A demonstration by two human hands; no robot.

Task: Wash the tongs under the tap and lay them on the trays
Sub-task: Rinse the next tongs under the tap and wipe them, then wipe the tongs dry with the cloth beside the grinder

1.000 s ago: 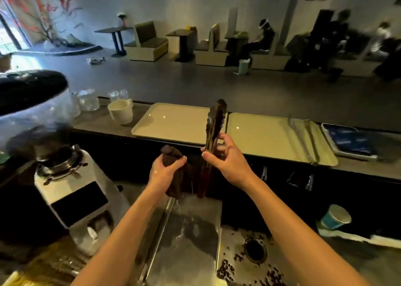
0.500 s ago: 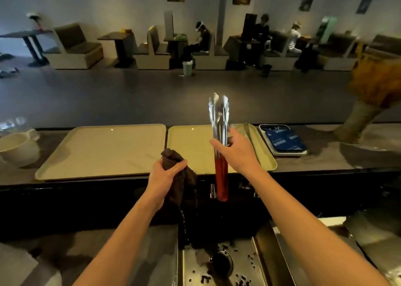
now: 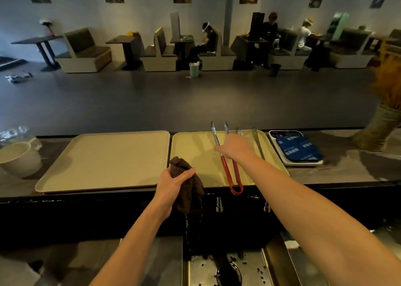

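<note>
Red-handled metal tongs (image 3: pixel 230 171) lie flat over the right beige tray (image 3: pixel 191 153), arms spread, red loop at the tray's near edge. My right hand (image 3: pixel 235 148) rests on their middle, fingers around the metal arms. A second pair of plain metal tongs (image 3: pixel 258 143) lies on the same tray just right of my hand. The left beige tray (image 3: pixel 104 162) holds nothing. My left hand (image 3: pixel 173 181) grips a dark brown cloth (image 3: pixel 187 188) that hangs dripping over the sink (image 3: pixel 269 270).
A blue-topped white scale (image 3: pixel 296 148) sits right of the trays, a woven vase (image 3: pixel 377 131) beyond it. A white cup (image 3: pixel 18 157) and glassware stand at the left. Taps (image 3: pixel 219 204) hang under the counter edge. Coffee beans dot the sink around the drain. Seated people are across the room.
My right hand has swung the red-handled tongs from upright down onto the right tray, and their arms have spread. The cloth hand stays put. The view shifted slightly right.
</note>
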